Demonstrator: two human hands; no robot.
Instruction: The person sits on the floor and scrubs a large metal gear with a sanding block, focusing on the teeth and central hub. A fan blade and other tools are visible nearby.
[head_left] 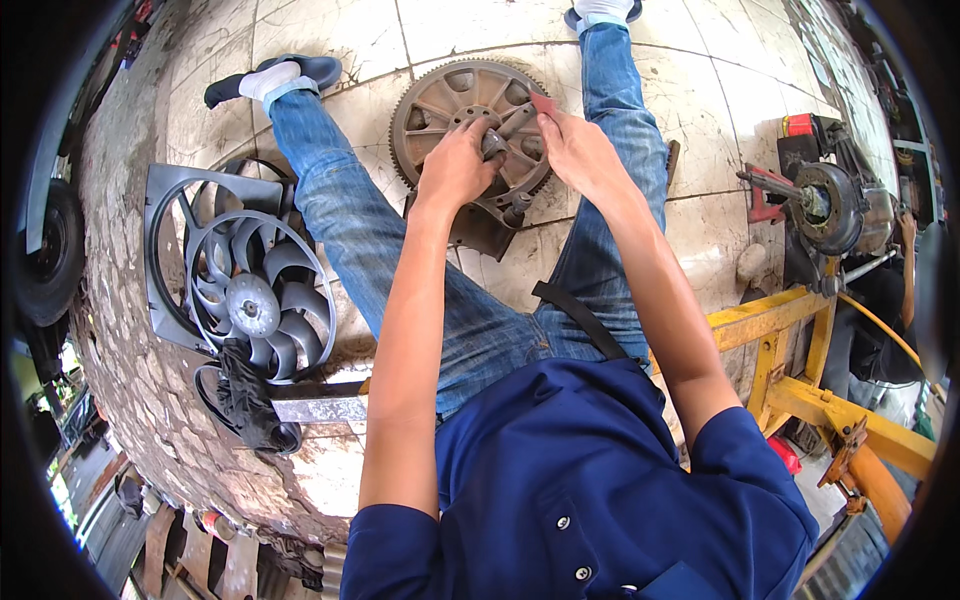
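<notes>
Toothed metal wheel (460, 92), broad, brown and spoked, lay on the tiled floor (345, 30) between the person's legs in blue jeans, well in from the floor's left edge, where rough stone paving (125, 300) began. Over its face, the left hand (462, 165) had thumb and fingers curled around a grey metal part (493, 144), gripping it near the wheel's hub. A stem-like length of metal (518, 122) showed between that part and the right hand (575, 148), which pinched a small reddish-brown sheet (542, 104) above the wheel's right side. Whether the stem and the grey part were one piece could not be told. Just below the wheel's lower rim were a small dark cylindrical piece (517, 209) and a dark metal plate (480, 236).

Along the floor's left edge stood a grey bladed fan (252, 303) with its square shroud (165, 255), a black bundle (250, 400) beside it. Toward the right edge were a round drum assembly (832, 208) and a yellow frame (775, 318).
</notes>
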